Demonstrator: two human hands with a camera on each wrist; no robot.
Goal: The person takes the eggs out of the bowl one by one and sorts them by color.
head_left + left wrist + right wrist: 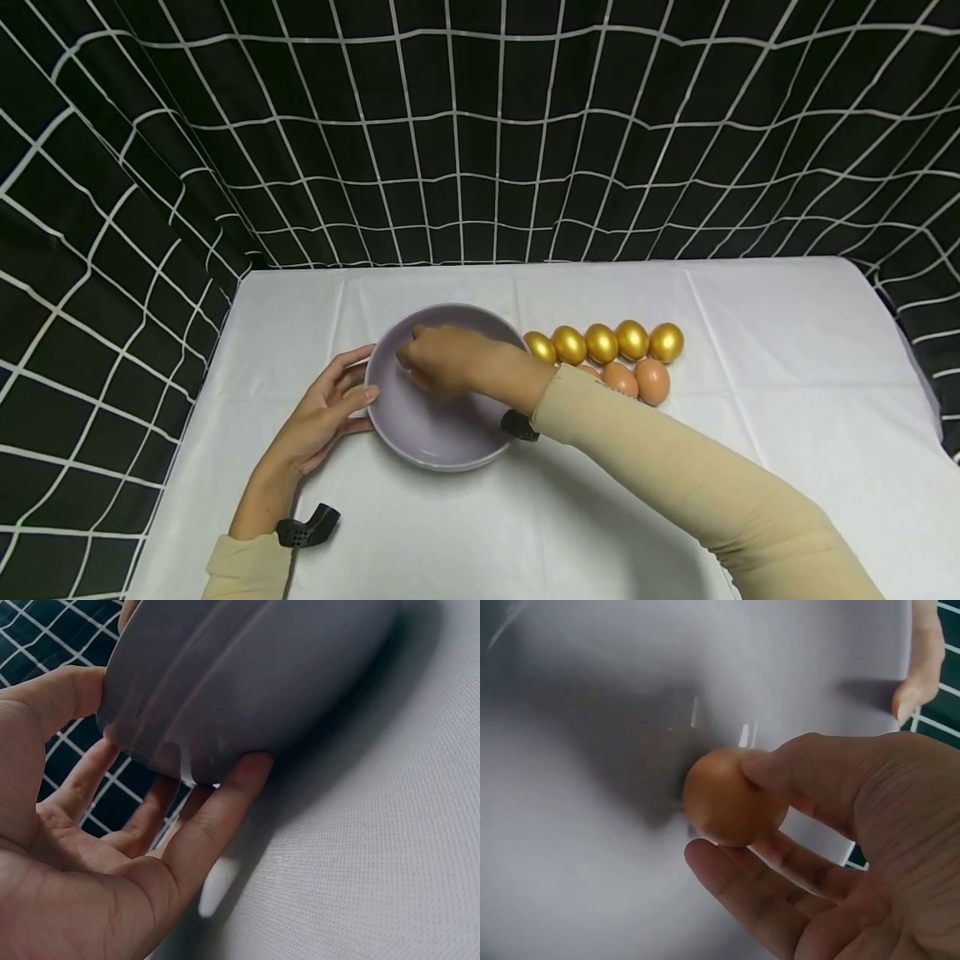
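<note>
A lavender bowl point(442, 433) stands on the white-covered table. My left hand point(330, 408) grips its left rim, thumb at the edge and fingers against the outer wall, as the left wrist view shows from below. Inside the bowl, my right hand point(450, 362) holds a brown egg point(731, 799) between thumb and fingers. The head view hides this egg behind the hand. Right of the bowl, several gold eggs point(601, 343) form a row. In front of them lie brown eggs point(652, 381), partly covered by the right sleeve.
The white tablecloth point(600, 533) spreads under everything. Black curtains with a white grid point(465, 150) rise behind the table and at both sides. The right forearm point(675, 467) crosses over the table from the lower right. Black wrist cameras point(309, 527) sit on both wrists.
</note>
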